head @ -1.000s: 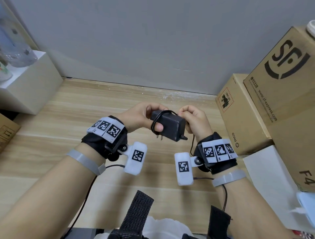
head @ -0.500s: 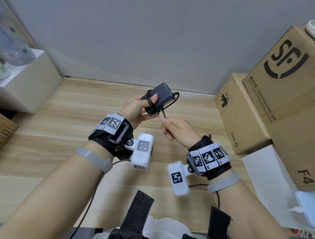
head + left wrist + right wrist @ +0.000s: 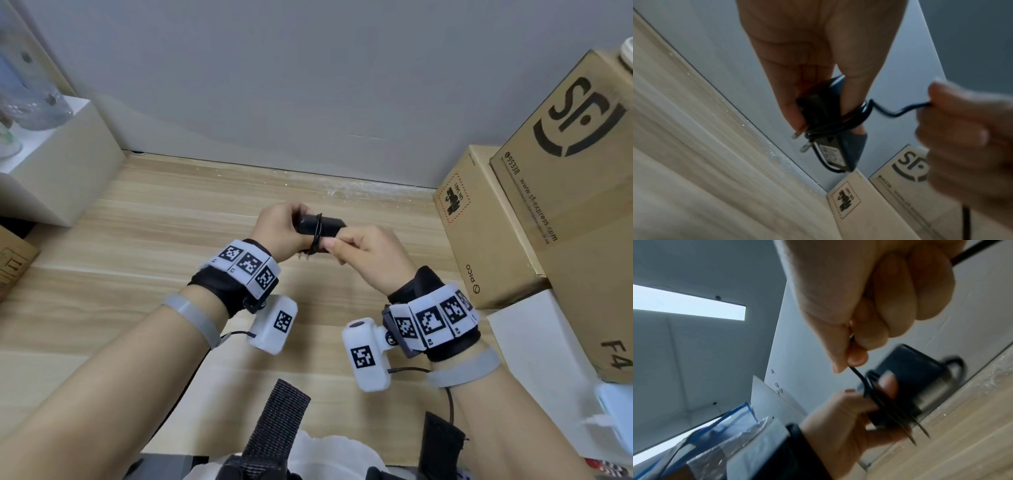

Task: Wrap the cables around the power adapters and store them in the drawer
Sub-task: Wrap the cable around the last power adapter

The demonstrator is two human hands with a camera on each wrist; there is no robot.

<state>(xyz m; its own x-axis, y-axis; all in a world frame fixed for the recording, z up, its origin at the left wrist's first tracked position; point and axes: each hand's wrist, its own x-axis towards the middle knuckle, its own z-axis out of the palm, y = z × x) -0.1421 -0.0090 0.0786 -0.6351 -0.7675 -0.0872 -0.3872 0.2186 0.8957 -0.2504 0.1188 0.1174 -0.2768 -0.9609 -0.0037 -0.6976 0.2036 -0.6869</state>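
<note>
Gripping the power adapter (image 3: 320, 226) at frame centre, left hand (image 3: 279, 229) curls round it; right hand (image 3: 368, 255) pinches the cable (image 3: 898, 112). Both are above the tabletop (image 3: 137, 219), with cardboard boxes (image 3: 486, 233) near, right edge.

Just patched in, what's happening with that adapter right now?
A person is winding a thin black cable around a black plastic power adapter, held above the light wooden tabletop. The left hand grips the adapter body, with several loops already around it and its two metal prongs sticking out. The right hand pinches the loose end of the cable beside it. No drawer is in view.
</note>
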